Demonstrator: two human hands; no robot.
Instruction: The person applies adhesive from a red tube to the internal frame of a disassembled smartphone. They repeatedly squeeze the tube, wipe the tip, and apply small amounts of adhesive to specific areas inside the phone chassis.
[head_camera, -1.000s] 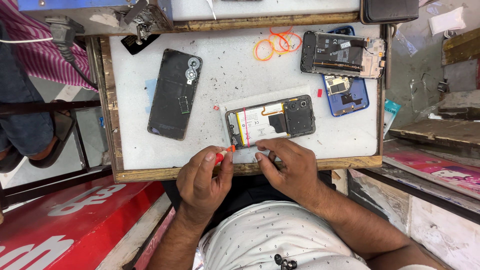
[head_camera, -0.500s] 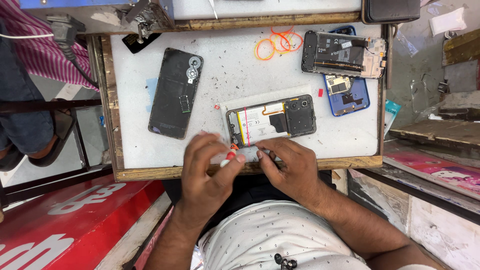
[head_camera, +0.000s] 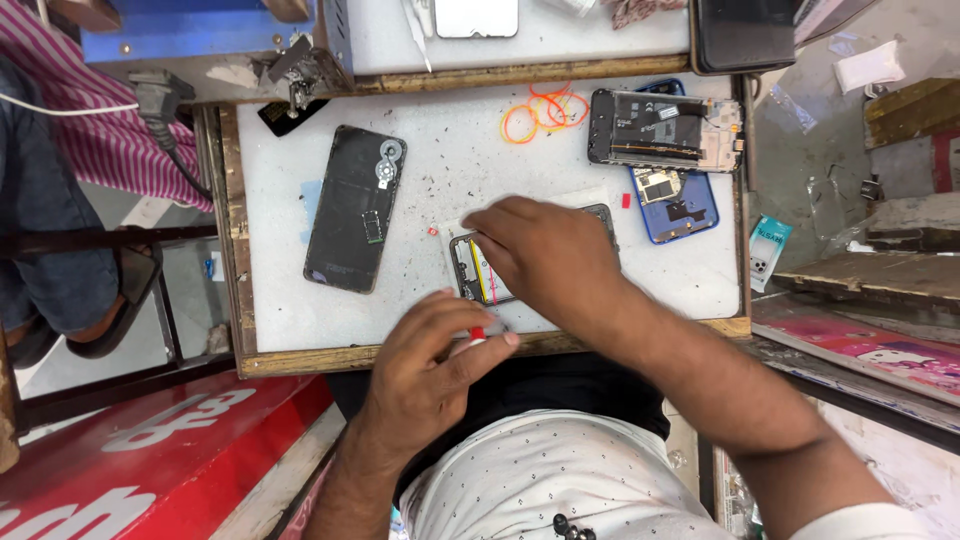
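Opened phone (head_camera: 478, 272) on white work mat (head_camera: 440, 190), back cover (head_camera: 354, 208) already off, set well apart to the left. Right hand (head_camera: 545, 255) pressed flat over phone, grasp hidden; left hand (head_camera: 435, 365) pinching red-tipped tool (head_camera: 478, 333). Reassembly not yet done.

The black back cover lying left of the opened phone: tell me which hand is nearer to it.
Left. The left hand sits below and right of the black back cover, pinching a small red tool. The right hand rests farther right, over the opened phone.
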